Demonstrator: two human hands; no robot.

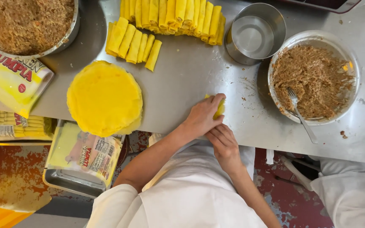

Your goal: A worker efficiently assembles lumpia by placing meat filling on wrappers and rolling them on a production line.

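Pressing down on a small yellow roll (219, 107), the left hand (202, 116) lies curled over it with fingers closed around the wrapper, near the desk's (182, 80) near edge at centre. The right hand (222, 141) sits just behind it, fingers bent and touching the left hand's heel; whether it holds anything cannot be told. The roll is soft, thin-skinned and cylindrical, mostly hidden under the left hand. The desk is brushed stainless steel, dotted with crumbs. To the left lies a round stack of flat yellow wrappers (104, 98), smooth and floppy at the rim. At the far side, finished rolls (165, 19) stand packed in rows, with a shorter row just in front. To the right, a shallow metal bowl (351, 59) holds coarse brown minced filling (311, 80) with a fork (298, 112) lying in it. Between that bowl and the rolls stands a small steel cup (255, 33). At far left, a large pan (70, 36) holds more crumbly filling, and plastic wrapper packets (15, 80) lie beside it, well apart from both hands.
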